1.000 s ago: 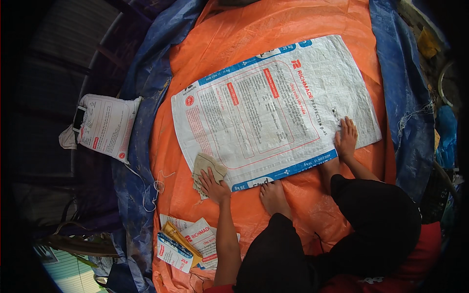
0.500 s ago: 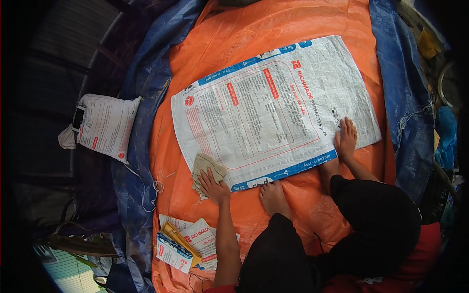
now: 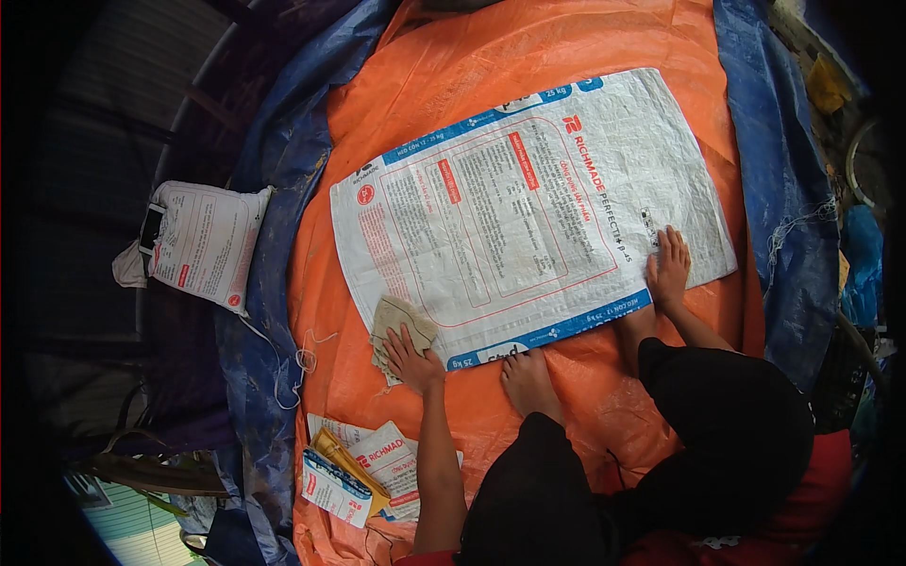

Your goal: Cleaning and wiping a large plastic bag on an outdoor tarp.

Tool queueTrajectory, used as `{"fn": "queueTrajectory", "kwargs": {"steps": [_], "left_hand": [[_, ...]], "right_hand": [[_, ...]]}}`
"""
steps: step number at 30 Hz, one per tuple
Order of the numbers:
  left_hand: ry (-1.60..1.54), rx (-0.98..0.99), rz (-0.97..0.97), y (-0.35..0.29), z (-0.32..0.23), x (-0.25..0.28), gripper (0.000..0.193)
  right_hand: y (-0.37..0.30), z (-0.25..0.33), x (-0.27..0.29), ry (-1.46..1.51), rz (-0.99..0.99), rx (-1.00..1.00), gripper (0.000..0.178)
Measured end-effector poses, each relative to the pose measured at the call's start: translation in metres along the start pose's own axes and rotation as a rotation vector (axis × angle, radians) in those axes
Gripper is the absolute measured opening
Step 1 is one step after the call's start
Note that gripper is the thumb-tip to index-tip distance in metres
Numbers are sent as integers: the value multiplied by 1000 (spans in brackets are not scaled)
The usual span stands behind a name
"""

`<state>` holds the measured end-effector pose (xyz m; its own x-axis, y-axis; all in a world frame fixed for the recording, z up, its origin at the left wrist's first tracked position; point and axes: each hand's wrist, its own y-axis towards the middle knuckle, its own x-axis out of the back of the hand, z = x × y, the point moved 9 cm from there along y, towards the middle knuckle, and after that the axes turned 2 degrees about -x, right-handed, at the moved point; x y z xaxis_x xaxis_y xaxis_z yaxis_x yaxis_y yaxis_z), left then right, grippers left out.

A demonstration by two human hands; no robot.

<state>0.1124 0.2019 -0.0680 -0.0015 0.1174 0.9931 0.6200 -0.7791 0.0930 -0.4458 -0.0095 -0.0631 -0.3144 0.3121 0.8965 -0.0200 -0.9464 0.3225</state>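
A large white woven sack (image 3: 528, 208) with red and blue print lies flat on an orange tarp (image 3: 528, 57). My left hand (image 3: 412, 356) presses down on a folded tan cloth (image 3: 396, 321) at the sack's lower-left corner. My right hand (image 3: 668, 269) rests flat on the sack's lower-right edge, fingers apart, holding nothing. One bare foot (image 3: 528, 379) stands on the tarp just below the sack's blue border, between the two hands. My knees in black trousers (image 3: 727, 424) fill the lower right.
A blue tarp (image 3: 274, 160) lies under the orange one on both sides. A small filled white bag (image 3: 203, 241) sits at the left. Several printed paper packets (image 3: 359, 467) lie at the lower left beside my left forearm. Loose string (image 3: 300, 363) lies near the cloth.
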Motion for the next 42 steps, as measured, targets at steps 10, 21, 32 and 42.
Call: {"fn": "queueTrajectory", "kwargs": {"steps": [10,21,32,42], "left_hand": [[-16,-14,-37,0,-3,6,83],[-34,17,-37,-1,-1,8,82],[-40,-4,-38,0,2,0,83],[-47,-7,-18,-1,1,0,84]], "right_hand": [[1,-1,-1,11,2,-5,59],[1,3,0,8,8,-11,60],[1,3,0,9,-7,18,59],[1,3,-1,2,4,9,57]]}}
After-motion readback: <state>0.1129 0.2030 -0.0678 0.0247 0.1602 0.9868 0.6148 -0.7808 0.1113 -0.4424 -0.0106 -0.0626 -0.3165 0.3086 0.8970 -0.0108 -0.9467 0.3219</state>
